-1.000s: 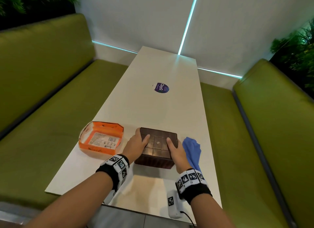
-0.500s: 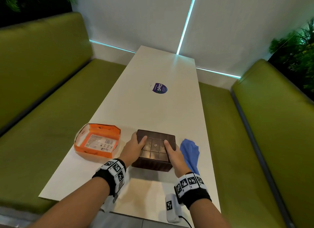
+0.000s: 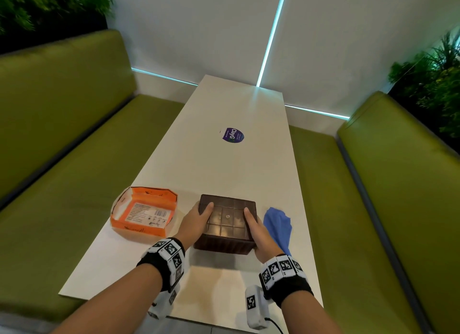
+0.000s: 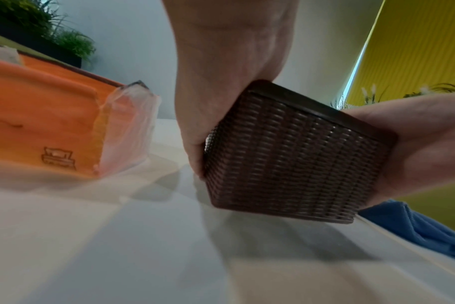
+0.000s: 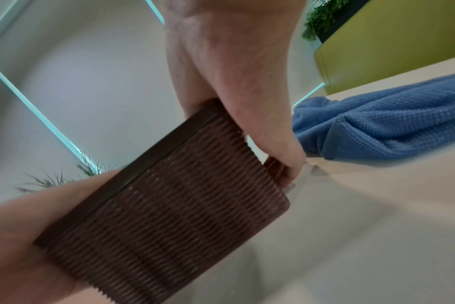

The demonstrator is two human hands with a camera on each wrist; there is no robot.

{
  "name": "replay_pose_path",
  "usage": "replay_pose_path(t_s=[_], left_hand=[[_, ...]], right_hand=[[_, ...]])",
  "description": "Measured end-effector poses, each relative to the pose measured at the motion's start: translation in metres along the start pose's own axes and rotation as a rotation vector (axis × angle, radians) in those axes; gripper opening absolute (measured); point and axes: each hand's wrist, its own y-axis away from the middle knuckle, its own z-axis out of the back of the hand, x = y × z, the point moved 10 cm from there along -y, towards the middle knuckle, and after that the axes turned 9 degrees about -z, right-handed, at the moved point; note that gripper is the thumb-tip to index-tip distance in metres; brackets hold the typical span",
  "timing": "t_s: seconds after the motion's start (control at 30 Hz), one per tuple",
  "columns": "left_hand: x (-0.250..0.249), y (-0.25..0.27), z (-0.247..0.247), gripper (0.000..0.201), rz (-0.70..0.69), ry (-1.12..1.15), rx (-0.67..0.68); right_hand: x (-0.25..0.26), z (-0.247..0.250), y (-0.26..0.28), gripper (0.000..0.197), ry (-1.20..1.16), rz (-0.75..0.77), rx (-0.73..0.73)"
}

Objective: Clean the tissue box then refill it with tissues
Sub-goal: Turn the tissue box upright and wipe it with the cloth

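Note:
A dark brown woven tissue box (image 3: 227,224) (image 4: 286,156) (image 5: 174,205) sits near the table's front, its gridded face up. My left hand (image 3: 196,219) (image 4: 221,92) grips its left side with the thumb on top. My right hand (image 3: 257,230) (image 5: 237,86) grips its right side the same way. In the left wrist view the box looks tipped, its near bottom edge just off the table. An orange tissue pack (image 3: 144,213) (image 4: 52,127) in clear wrap lies to the left. A blue cloth (image 3: 278,225) (image 5: 382,123) (image 4: 418,226) lies crumpled to the right.
The long white table (image 3: 224,164) carries a purple round sticker (image 3: 232,135) further back. Green padded benches (image 3: 62,159) run along both sides. Plants (image 3: 433,67) stand behind the bench backs. A white wall closes the far end.
Both hands stay on the box's sides with no clear shift. The head view has moved slightly.

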Motion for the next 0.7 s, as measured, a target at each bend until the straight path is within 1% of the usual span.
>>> replay_pose_path(t_s=[0.03,0.1,0.13,0.2,0.23,0.33,0.43,0.53,0.6,0.63,0.67,0.7], left_hand=[[0.006,-0.001,-0.001,0.102,0.007,0.022,-0.001],[-0.002,0.009,0.000,0.100,0.009,0.068,0.009],[-0.012,0.017,0.000,0.093,0.007,0.115,0.014],[-0.026,0.031,0.000,0.068,0.000,0.209,0.011],[-0.029,0.035,-0.001,0.061,-0.003,0.246,0.015],[-0.031,0.045,-0.003,0.059,-0.016,0.293,0.053],[-0.031,0.048,-0.002,0.056,-0.014,0.369,0.059],[-0.031,0.052,-0.002,0.062,0.041,0.420,0.085],[-0.032,0.058,0.001,0.074,0.090,0.476,0.090],[-0.035,0.060,0.003,0.081,0.089,0.490,0.092],[-0.044,0.064,0.008,0.088,0.051,0.463,0.086],[-0.055,0.069,0.014,0.094,-0.017,0.384,0.075]], right_hand=[[0.001,-0.001,0.003,0.049,-0.027,0.000,0.019],[0.000,-0.002,0.006,0.045,-0.059,-0.005,0.044],[0.000,-0.002,0.008,0.047,-0.064,0.002,0.050],[0.001,-0.002,0.012,0.052,-0.070,0.012,0.056],[0.001,-0.001,0.013,0.053,-0.068,0.021,0.051],[0.004,0.002,0.017,0.054,-0.070,0.074,0.032],[0.002,0.004,0.020,0.057,-0.050,0.118,-0.007],[0.000,0.002,0.026,0.054,-0.060,0.128,0.006],[0.002,0.002,0.035,0.044,-0.055,0.129,0.028],[0.006,0.003,0.040,0.035,-0.076,0.137,0.027],[0.010,0.008,0.042,0.028,-0.131,0.162,0.024],[0.015,0.016,0.046,0.031,-0.207,0.191,0.019]])
